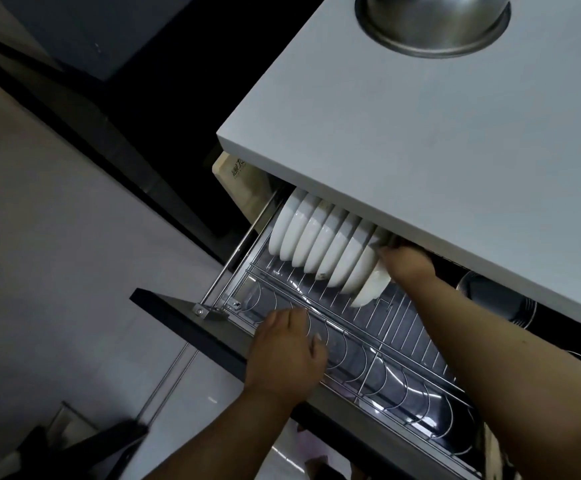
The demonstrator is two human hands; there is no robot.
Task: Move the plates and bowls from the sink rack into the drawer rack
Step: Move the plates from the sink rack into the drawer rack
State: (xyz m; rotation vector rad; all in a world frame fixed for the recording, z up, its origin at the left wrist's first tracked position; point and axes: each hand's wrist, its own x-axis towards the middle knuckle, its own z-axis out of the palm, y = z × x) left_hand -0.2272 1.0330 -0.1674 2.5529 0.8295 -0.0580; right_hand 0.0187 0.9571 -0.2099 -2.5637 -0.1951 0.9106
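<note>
The wire drawer rack [379, 327] is pulled out from under the white countertop. Several white bowls [316, 244] stand on edge in a row in its back section. My right hand [405, 263] reaches under the counter edge and grips the rightmost white bowl [368, 289], which leans at the end of the row. My left hand [287, 355] rests on the rack's front wire rail and the drawer's dark front panel [185, 320], fingers curled over the edge. The sink rack is out of view.
The white countertop [420, 133] overhangs the drawer's back half. An upturned steel bowl [434, 26] sits on it at the top. Dark round containers [496, 296] lie in the drawer to the right. A cutting board [239, 178] stands at the drawer's left. Pale floor lies to the left.
</note>
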